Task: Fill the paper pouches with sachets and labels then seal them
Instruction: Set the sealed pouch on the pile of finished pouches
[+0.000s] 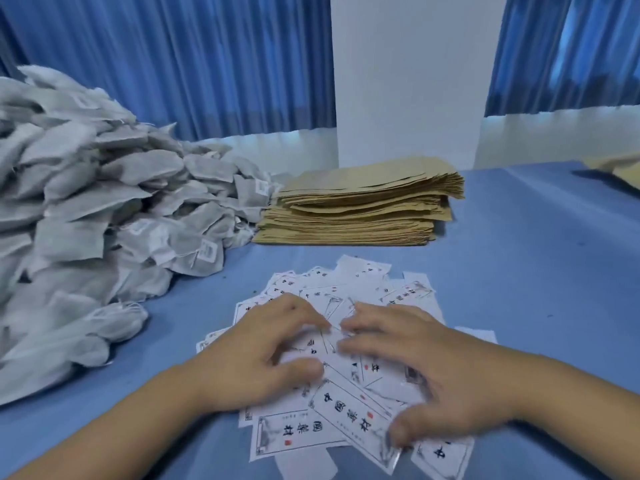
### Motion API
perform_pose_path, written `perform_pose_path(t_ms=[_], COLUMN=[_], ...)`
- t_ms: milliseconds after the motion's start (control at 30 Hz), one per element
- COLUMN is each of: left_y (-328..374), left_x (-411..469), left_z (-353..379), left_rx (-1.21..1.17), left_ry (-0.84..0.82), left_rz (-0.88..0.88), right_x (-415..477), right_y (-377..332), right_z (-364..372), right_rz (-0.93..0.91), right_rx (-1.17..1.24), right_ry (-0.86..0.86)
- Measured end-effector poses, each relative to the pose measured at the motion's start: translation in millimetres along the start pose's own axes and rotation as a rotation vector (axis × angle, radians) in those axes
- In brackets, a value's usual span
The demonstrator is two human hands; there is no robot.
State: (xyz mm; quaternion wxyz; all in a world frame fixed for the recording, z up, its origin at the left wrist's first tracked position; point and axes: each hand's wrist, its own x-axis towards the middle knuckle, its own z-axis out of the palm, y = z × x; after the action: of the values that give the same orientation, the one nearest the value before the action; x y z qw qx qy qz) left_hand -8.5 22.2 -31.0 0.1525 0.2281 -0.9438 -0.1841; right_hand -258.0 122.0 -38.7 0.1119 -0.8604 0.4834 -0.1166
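While both hands lay on the scatter of labels [346,414] just in front of me on the blue table [519,271], my left hand [256,355] and right hand [422,372] had their fingers loosely spread, tips pressing the paper and pinching nothing I could make out. The slips looked thin, light and slick, likely to slide or cling in pairs. I judged a free corner the best place to lift one. The pouches [360,209] sat stacked beyond, with the sachets [86,202] heaped to the left.
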Motion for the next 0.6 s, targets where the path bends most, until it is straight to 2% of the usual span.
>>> perform_pose_path(t_ms=[100, 200, 467, 600], left_y=[-2, 0, -16, -26], left_x=[-13, -16, 21, 48], left_z=[-2, 6, 10, 5], left_rx=[0.148, 0.249, 0.261, 0.332], left_ry=[-0.127, -0.183, -0.204, -0.117], left_rz=[0.089, 0.162, -0.013, -0.084], right_x=[-1, 1, 31, 49], right_y=[-4, -3, 21, 35], right_z=[4, 7, 0, -12], right_rz=[-0.045, -0.066, 0.121, 0.232], right_rx=[-0.040, -0.081, -0.165, -0.282], right_ry=[-0.133, -0.142, -0.083, 0.019])
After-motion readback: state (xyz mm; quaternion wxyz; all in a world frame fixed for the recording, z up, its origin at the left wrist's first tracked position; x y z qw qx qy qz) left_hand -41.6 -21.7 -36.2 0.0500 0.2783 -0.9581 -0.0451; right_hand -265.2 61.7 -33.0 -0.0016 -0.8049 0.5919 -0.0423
